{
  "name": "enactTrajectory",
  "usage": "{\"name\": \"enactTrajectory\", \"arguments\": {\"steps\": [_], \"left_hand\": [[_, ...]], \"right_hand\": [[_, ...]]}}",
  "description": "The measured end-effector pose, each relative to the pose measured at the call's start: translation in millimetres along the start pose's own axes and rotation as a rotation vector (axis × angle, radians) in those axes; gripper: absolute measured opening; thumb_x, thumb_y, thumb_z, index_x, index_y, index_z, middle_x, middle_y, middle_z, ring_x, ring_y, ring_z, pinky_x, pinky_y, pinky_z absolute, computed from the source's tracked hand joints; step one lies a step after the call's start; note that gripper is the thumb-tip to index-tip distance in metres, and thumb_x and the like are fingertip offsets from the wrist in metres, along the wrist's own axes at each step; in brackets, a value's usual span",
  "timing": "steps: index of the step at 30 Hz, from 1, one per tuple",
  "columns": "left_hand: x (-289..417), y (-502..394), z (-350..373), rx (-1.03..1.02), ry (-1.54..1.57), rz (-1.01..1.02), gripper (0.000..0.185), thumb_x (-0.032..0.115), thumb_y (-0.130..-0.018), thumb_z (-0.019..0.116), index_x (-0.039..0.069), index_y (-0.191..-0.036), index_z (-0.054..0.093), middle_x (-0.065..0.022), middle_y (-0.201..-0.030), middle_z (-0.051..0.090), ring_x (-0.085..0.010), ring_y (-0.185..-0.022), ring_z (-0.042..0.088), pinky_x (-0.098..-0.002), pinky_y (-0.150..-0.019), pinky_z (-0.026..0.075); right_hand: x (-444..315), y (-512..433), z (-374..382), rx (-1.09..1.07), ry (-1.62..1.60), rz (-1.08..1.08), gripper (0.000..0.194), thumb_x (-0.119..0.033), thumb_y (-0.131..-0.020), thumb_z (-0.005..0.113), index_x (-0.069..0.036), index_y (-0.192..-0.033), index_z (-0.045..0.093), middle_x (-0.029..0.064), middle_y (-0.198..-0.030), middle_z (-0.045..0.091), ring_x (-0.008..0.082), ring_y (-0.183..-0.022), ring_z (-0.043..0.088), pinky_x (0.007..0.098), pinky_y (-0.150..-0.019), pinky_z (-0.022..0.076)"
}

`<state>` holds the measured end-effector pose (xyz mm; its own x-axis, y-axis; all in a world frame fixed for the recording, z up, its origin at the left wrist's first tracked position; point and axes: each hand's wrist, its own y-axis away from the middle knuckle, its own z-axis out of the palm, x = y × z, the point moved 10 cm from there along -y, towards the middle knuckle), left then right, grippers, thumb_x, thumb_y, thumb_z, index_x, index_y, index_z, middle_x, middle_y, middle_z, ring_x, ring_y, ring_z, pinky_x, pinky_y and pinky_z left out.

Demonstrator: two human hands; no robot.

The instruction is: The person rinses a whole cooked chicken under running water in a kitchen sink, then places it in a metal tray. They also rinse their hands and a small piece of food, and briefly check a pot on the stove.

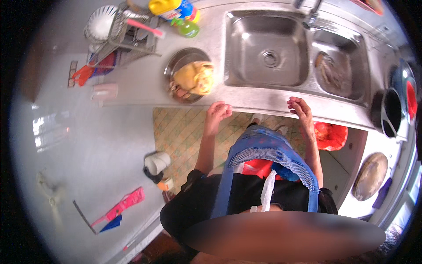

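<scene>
Both of my hands are held over the front edge of the steel counter (237, 102), holding nothing. My left hand (218, 111) is just below a round metal bowl (186, 55), its fingers loosely bent. In that bowl lies what looks like a whole plucked chicken (191, 79) with yellow skin, with pinkish pieces at its lower left. My right hand (301, 109) hovers before the divider of the double sink, fingers a little apart. The large basin (257, 39) shows a bare drain. Inside the small basin (356, 66) lies a brownish item (329, 71), too blurred to name.
A dish rack (132, 39) with a white basket, a green bottle (187, 28) and a yellow jug (165, 8) stand at back left. The faucet (310, 21) rises behind the sink. A black pot (390, 112) is at right. Below hangs a red bag (331, 135).
</scene>
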<state>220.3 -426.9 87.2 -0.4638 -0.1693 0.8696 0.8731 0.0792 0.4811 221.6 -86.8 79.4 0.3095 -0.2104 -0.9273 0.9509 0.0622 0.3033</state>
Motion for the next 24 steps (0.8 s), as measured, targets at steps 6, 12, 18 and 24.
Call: {"name": "enactTrajectory", "arguments": {"steps": [6,12,18,24], "left_hand": [[-11,-11,114,-0.283,0.076,-0.002,0.020,0.013,-0.088,0.054,0.002,-0.104,0.055,-0.0096,-0.092,0.061,-0.0158,-0.080,0.060,-0.0306,-0.074,0.051],[0,-42,207,-0.486,0.104,-0.023,0.017,0.015,-0.088,0.054,0.001,-0.097,0.058,-0.0068,-0.083,0.061,-0.0140,-0.073,0.059,-0.0285,-0.069,0.050],[65,-134,239,-0.469,0.178,0.037,0.016,0.013,-0.087,0.054,0.002,-0.098,0.057,-0.0074,-0.084,0.061,-0.0145,-0.072,0.059,-0.0285,-0.070,0.051],[101,-206,238,-0.364,0.208,0.135,0.020,0.014,-0.087,0.054,0.003,-0.104,0.056,-0.0087,-0.089,0.062,-0.0164,-0.077,0.060,-0.0314,-0.072,0.052]], "right_hand": [[-53,-46,-64,0.150,0.381,-0.175,0.023,-0.024,-0.088,0.055,-0.004,-0.093,0.064,0.0000,-0.071,0.060,0.0059,-0.061,0.050,0.0212,-0.056,0.0417],[-139,-132,-122,0.461,0.911,-0.348,0.026,-0.030,-0.081,0.061,-0.006,-0.090,0.064,0.0086,-0.069,0.062,0.0181,-0.063,0.059,0.0301,-0.058,0.0440],[-198,-264,-146,0.660,1.427,-0.546,0.028,-0.028,-0.086,0.047,-0.006,-0.097,0.060,0.0139,-0.082,0.063,0.0327,-0.083,0.061,0.0409,-0.069,0.0488],[-149,-309,-155,0.430,1.561,-0.163,0.026,-0.024,-0.086,0.044,-0.005,-0.082,0.060,0.0177,-0.075,0.062,0.0345,-0.074,0.062,0.0415,-0.064,0.0504]]}}
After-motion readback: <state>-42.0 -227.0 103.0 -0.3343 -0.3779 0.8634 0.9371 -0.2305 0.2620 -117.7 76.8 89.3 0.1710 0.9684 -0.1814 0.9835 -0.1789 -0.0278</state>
